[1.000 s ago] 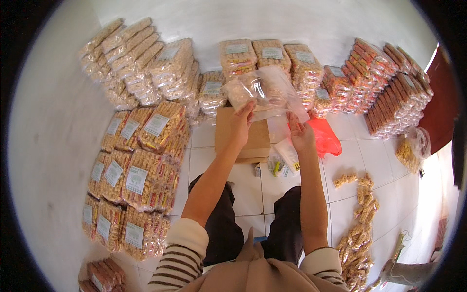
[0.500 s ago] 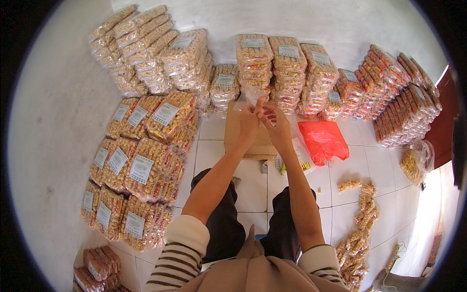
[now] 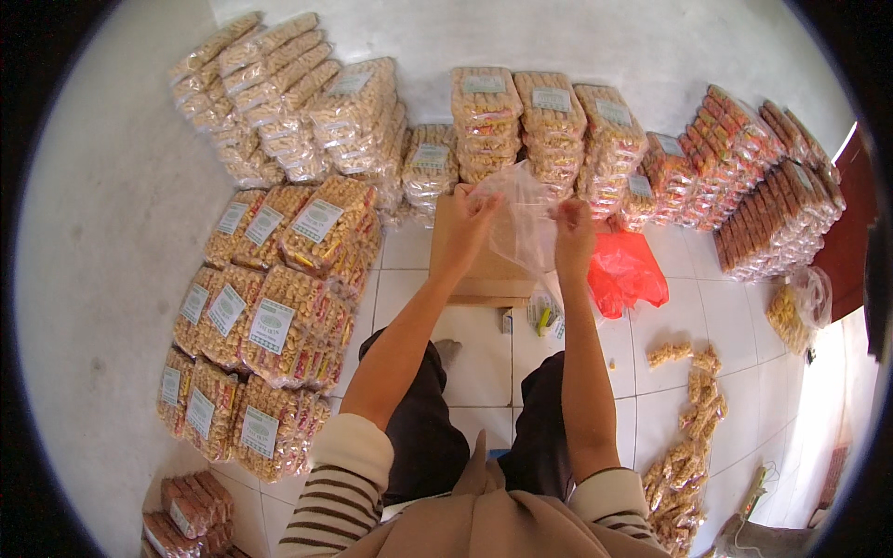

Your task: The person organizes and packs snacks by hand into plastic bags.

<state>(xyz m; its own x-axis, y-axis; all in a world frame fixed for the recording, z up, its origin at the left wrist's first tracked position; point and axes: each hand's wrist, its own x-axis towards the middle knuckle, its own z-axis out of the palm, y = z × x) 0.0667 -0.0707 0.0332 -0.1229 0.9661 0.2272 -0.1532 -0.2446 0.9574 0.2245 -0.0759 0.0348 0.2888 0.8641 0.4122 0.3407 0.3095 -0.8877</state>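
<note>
Sleeves [image 3: 333, 498], cream-cuffed and brown-striped, are covering both upper forearms beside a beige garment [image 3: 521, 535]. Dark trousers [image 3: 419, 437] are showing below, above white floor tiles [image 3: 474, 367]. Reddish-brown packs [image 3: 197, 510] are lying at lower left. Loose snack pieces [image 3: 699, 409], pale tan, are trailing along the floor on the right.

Labelled tan packs [image 3: 270, 321] are standing in rows left of the person. A lime-green item [image 3: 543, 322], too small to identify, is lying just beside a brown cardboard box [image 3: 474, 290].

Left hand [image 3: 473, 216] is pinching a clear plastic bag [image 3: 516, 212], fingers bent and closed on its left side. Right hand [image 3: 573, 221] is hovering at the bag's right edge, fingers curled toward the thumb; whether it is gripping the film cannot be told. The bag is hanging between the hands, over the box, creased and see-through.

A red plastic bag [image 3: 628, 279] is lying to the right of the box. A knotless-looking clear sack [image 3: 789, 312] with yellowish contents is sitting farther right. Tall stacks of wrapped packs [image 3: 486, 102] are lining the pale wall [image 3: 558, 33].
</note>
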